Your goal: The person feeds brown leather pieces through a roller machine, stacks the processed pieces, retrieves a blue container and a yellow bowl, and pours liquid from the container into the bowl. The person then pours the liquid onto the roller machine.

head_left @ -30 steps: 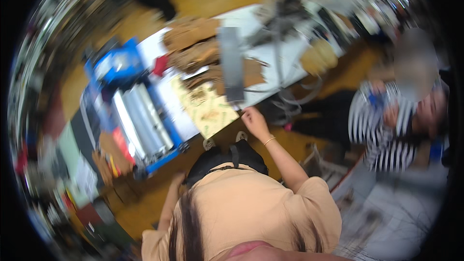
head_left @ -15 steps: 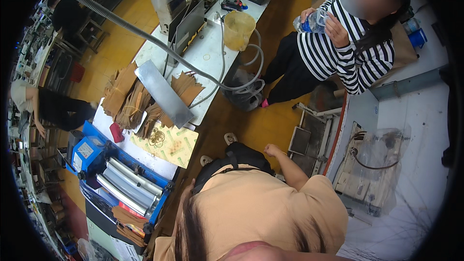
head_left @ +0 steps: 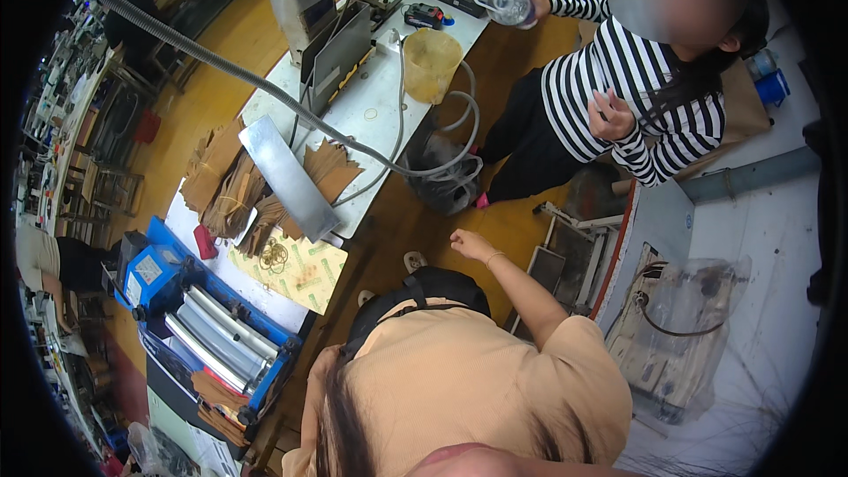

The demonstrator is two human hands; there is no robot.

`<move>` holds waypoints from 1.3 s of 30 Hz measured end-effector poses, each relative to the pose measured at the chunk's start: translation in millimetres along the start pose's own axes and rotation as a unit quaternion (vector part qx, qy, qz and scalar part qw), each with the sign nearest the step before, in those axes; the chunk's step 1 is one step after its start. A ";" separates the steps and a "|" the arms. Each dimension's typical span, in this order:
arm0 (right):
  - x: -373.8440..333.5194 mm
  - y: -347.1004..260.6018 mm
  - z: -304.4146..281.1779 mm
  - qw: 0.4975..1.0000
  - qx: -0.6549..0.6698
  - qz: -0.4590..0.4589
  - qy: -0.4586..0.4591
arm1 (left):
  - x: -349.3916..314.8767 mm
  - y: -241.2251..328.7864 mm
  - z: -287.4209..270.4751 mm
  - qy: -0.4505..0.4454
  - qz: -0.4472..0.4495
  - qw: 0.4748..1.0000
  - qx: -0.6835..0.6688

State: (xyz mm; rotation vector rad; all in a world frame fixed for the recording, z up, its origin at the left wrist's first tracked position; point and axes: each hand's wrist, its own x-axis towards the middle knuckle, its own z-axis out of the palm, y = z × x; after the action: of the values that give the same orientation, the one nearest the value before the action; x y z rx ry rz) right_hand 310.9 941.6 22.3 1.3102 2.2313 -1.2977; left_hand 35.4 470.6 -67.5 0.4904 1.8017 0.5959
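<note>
Hanging above the yellow floor (head_left: 499,228), the person's right hand (head_left: 471,245) is slack, fingers half curled; the left hand (head_left: 329,360) sits by the hip, its fingers too hidden to tell. Walking room runs along the white table (head_left: 380,93). At its near edge lies one cream sheet with green print (head_left: 305,276), beside one blue machine with silver rollers (head_left: 221,340). Beyond: one long grey metal plate (head_left: 290,178), one striped-shirted co-worker (head_left: 574,119), one clear plastic bottle (head_left: 508,4).
</note>
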 end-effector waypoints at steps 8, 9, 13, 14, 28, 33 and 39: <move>-7.7 14.8 11.3 0.992 -0.099 -0.019 -0.082 | -21.5 75.8 13.1 0.044 -0.122 0.982 -0.138; -8.6 18.1 16.3 0.992 -0.087 -0.028 -0.082 | -26.6 86.7 12.1 0.037 -0.123 0.984 -0.120; -13.0 24.6 31.3 0.993 -0.065 0.010 -0.101 | -34.9 92.8 12.5 0.050 -0.152 0.977 -0.140; -13.1 25.2 32.9 0.992 -0.058 0.030 -0.106 | -31.1 86.0 13.3 0.045 -0.088 0.987 -0.128; -8.1 14.1 28.7 0.974 -0.123 0.054 -0.180 | 10.0 24.5 29.9 0.117 -0.129 0.972 -0.158; -16.3 -5.1 19.2 0.949 -0.127 0.171 -0.232 | 9.4 31.6 27.1 0.120 -0.140 0.977 -0.109; -17.5 10.3 38.2 0.959 0.119 0.148 -0.212 | 3.6 49.6 22.6 0.129 -0.206 0.966 -0.089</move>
State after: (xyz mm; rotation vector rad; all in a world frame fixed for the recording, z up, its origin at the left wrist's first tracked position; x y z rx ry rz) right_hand 321.0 903.4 4.8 1.2356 1.5666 -1.5847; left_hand 57.7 515.2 -45.3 -0.0936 1.9984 0.5385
